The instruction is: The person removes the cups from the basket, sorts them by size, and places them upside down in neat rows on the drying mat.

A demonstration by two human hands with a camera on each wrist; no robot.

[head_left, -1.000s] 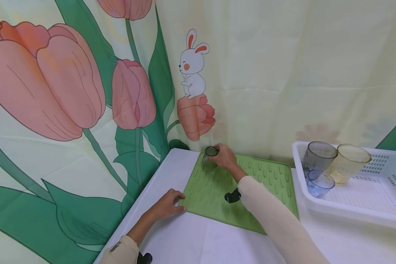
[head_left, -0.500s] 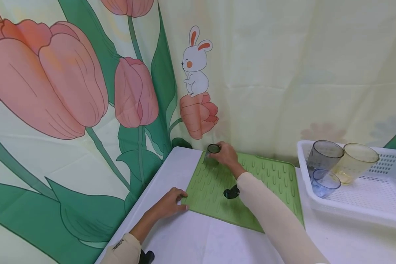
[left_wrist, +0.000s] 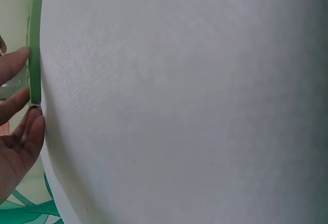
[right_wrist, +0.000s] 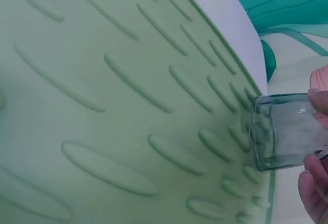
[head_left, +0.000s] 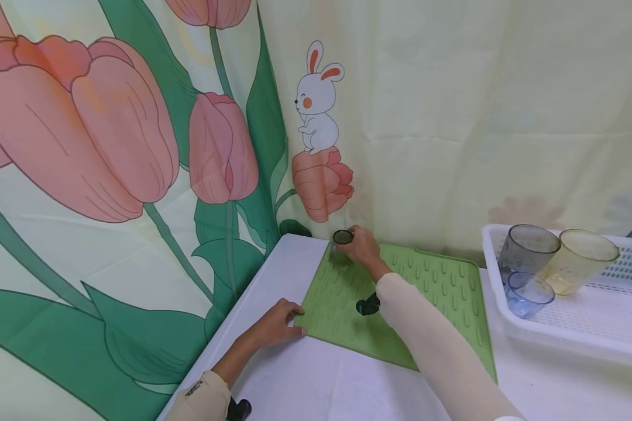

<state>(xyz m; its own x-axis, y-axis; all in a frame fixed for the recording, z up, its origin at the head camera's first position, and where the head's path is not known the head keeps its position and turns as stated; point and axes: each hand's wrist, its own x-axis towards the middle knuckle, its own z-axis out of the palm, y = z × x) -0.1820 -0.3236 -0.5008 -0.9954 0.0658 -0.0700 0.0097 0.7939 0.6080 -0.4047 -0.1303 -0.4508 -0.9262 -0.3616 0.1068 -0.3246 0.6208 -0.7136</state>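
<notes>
Smoky tumbler on the green drying mat's far-left corner

And here my right hand grips it, upright, while my left hand pinches the mat's near-left corner. I'd judge this tumbler light, stiff, slick, likely breakable; I'd take it by its sides, gently.
</notes>
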